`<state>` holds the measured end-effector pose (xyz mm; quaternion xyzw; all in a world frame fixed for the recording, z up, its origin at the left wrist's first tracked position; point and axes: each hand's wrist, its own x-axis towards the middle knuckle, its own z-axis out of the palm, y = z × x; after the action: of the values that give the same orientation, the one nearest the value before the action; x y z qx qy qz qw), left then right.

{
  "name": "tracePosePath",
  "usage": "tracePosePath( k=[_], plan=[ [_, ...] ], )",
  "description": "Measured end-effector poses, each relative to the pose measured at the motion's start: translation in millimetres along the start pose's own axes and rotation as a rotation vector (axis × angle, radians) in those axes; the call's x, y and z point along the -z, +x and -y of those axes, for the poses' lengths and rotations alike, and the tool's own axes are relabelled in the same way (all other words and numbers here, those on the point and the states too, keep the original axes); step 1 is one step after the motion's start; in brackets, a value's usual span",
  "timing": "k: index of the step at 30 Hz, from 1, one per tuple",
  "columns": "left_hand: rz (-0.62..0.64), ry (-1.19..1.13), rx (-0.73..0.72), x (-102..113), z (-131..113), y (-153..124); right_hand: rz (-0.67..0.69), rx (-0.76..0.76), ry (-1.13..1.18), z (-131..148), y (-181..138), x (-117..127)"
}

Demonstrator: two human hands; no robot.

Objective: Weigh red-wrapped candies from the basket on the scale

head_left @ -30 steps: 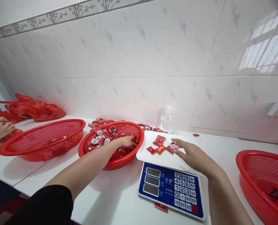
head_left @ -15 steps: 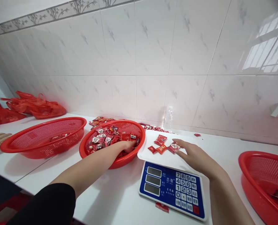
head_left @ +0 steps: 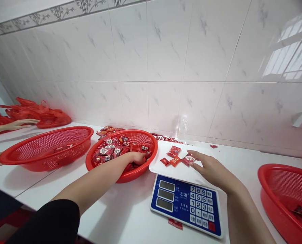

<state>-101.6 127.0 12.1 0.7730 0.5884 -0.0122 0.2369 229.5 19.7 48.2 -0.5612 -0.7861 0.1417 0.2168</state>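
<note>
My left hand (head_left: 138, 158) reaches into a red plastic basket (head_left: 154, 149) filled with small red snack packets (head_left: 106, 151). Its fingers are hidden down among the packets. Over the white weighing tray (head_left: 161, 171) of a digital scale (head_left: 185, 205), my right hand (head_left: 209, 169) has its thumb and fingers closed around the edge of a dark red packet (head_left: 187, 159). Beside that one on the tray lie a red packet (head_left: 173, 151), an orange-red packet (head_left: 175, 161) and a smaller red packet (head_left: 165, 161).
A second red basket (head_left: 46, 162) stands to the left and another (head_left: 273, 196) to the right. Loose packets (head_left: 110, 128) and a clear plastic bottle (head_left: 183, 127) are along the wall. At far left, another person's hand (head_left: 26, 123) is near red plastic bags (head_left: 49, 117).
Both my hands stay almost where they were. At far left, the other person's hand has come up towards the red bags, and a second forearm shows beside the left basket.
</note>
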Motion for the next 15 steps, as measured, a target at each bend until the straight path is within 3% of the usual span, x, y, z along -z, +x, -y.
tracePosePath(
  k=[5,15],
  plan=[
    [0.108,0.003,-0.016,3.8,1.6,-4.5,0.001,0.003,0.001,0.2,0.0,0.3],
    [-0.009,-0.012,-0.056,-2.9,-0.6,-4.2,0.013,0.007,0.027,2.6,0.3,-0.2]
  ],
)
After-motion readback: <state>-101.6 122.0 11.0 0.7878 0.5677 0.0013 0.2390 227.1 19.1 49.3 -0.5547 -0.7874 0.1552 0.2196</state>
